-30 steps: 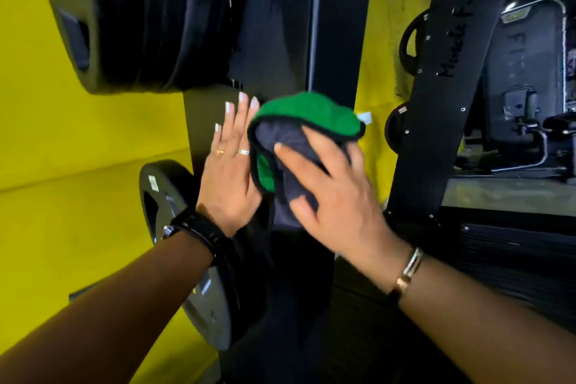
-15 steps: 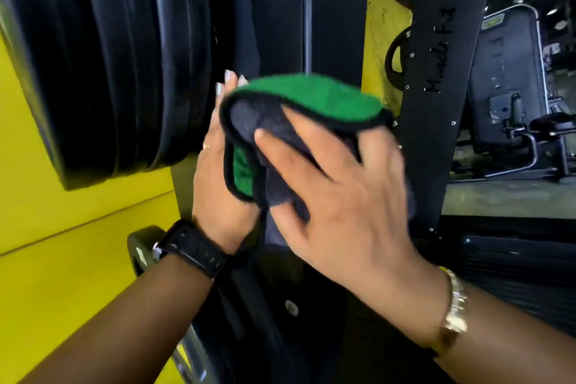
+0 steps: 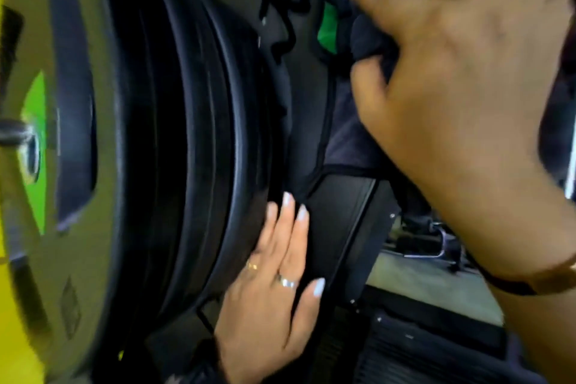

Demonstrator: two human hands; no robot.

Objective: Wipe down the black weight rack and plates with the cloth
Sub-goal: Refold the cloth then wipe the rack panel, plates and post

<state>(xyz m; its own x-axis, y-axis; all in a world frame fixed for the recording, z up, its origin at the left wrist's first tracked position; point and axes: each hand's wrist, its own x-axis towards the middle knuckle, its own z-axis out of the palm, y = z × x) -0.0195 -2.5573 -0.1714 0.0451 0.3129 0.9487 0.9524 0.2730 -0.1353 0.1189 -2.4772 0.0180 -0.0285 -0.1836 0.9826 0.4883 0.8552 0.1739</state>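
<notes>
A stack of black weight plates fills the left half of the view, hung on the black rack upright. My right hand presses a dark grey and green cloth against the upright near the top, its fingers curled into the fabric. The cloth hangs down the post below the hand. Lower down, my left hand lies flat with straight fingers on the upright, right beside the rim of the nearest plate. The view is blurred.
The outermost plate shows a grey face with a green label and a metal peg at its centre. A yellow wall stands behind at far left. At right are a grey floor and another machine's metal frame.
My right hand has carried the cloth up the upright to the top of the view. My left hand has stayed flat lower on the post. The camera has closed in on the plates.
</notes>
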